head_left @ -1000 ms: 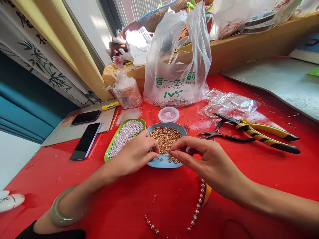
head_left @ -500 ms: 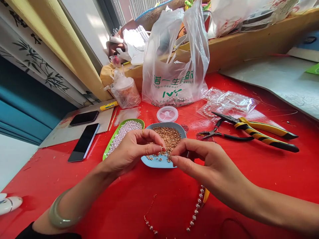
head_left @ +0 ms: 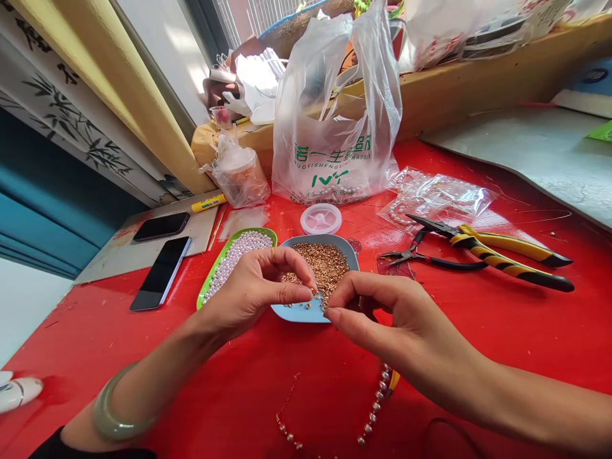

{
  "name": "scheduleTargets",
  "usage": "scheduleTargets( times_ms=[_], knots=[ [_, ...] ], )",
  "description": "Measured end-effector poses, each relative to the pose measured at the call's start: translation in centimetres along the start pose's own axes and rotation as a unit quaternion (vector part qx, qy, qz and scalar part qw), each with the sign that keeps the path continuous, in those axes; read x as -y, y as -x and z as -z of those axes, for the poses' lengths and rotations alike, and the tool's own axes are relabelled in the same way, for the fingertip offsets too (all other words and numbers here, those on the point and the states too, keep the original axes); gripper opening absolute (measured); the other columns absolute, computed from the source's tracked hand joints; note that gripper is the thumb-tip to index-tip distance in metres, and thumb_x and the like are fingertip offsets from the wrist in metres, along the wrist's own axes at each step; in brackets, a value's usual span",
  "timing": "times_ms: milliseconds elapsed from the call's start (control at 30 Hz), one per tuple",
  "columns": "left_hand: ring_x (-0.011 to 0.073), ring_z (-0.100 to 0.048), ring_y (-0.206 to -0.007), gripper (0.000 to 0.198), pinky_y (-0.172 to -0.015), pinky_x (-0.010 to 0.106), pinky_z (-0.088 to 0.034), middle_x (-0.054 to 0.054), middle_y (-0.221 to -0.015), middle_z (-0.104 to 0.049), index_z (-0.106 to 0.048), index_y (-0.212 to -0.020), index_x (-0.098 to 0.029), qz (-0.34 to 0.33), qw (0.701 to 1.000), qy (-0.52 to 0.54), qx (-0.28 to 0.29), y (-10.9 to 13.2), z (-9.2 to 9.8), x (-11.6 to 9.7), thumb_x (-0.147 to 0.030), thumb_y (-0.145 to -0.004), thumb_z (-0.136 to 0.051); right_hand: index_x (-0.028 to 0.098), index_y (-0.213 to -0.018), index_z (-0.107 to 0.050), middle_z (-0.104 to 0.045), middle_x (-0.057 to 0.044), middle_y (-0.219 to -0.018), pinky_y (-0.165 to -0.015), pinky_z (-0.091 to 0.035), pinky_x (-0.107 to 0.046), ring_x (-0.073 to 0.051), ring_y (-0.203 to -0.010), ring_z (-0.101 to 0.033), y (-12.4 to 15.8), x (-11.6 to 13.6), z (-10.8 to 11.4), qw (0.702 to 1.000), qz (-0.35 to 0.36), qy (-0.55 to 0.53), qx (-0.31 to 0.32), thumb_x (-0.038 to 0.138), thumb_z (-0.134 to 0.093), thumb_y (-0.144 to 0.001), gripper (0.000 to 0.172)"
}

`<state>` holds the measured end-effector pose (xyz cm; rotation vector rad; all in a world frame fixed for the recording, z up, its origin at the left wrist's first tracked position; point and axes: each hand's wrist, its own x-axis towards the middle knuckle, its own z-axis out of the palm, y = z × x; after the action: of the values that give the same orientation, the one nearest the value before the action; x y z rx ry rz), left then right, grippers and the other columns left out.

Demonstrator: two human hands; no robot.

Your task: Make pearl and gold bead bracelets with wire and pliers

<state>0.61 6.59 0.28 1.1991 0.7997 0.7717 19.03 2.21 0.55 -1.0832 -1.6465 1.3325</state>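
Observation:
My left hand [head_left: 268, 280] is pinched over the blue tray [head_left: 299, 313], and a tiny gold bead shows at its thumb and index fingertips. Close by on the right, the thumb and index finger of my right hand [head_left: 382, 309] are pressed together; what they hold is too small to make out. Small gold beads [head_left: 322, 261] are heaped in the tray, with a few loose near its front rim. Below my right hand, a strand of pearly beads [head_left: 375, 405] lies on the table, partly hidden. A short chain end with beads [head_left: 287, 427] lies to its left.
White pearl beads [head_left: 239, 255] fill a green tray [head_left: 205, 280]. Pliers with yellow-black handles [head_left: 507, 255] and smaller black-handled pliers [head_left: 415, 255] lie right. Behind are a round plastic lid [head_left: 321, 220] and a plastic bag [head_left: 329, 146]. Two phones [head_left: 161, 274] lie left on the red table [head_left: 215, 395].
My left fingertips have dipped slightly and turned, so the gold bead sits a little lower. My right fingertips have shifted slightly left. The trays, pliers and strand stay put.

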Motion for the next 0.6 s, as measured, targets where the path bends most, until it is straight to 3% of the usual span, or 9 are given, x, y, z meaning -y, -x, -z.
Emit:
scheduleTargets(
  times_ms=[200, 600],
  knots=[
    [0.0096, -0.056, -0.064, 0.014, -0.060, 0.021, -0.045, -0.002, -0.067, -0.065, -0.066, -0.068, -0.017, 0.003, 1.000, -0.018, 0.007, 0.10, -0.14, 0.08, -0.011, -0.064, -0.079, 0.016, -0.064, -0.057, -0.048, 0.005, -0.055, -0.047, -0.033, -0.020, -0.008, -0.052, -0.042, -0.09, -0.20, -0.06, 1.000, 0.007, 0.012, -0.003, 0.013, -0.051, -0.076, 0.013],
    [0.0116, -0.057, -0.070, 0.008, -0.065, 0.023, -0.045, -0.002, -0.070, -0.064, -0.070, -0.066, -0.020, -0.030, 0.998, -0.046, 0.010, 0.26, -0.38, -0.15, -0.015, -0.068, -0.076, 0.017, -0.073, -0.065, -0.065, 0.001, -0.065, -0.052, -0.042, -0.021, -0.010, -0.059, -0.053, -0.22, -0.81, -0.03, 0.997, 0.055, 0.046, -0.027, 0.017, -0.057, -0.079, 0.010]
  ],
)
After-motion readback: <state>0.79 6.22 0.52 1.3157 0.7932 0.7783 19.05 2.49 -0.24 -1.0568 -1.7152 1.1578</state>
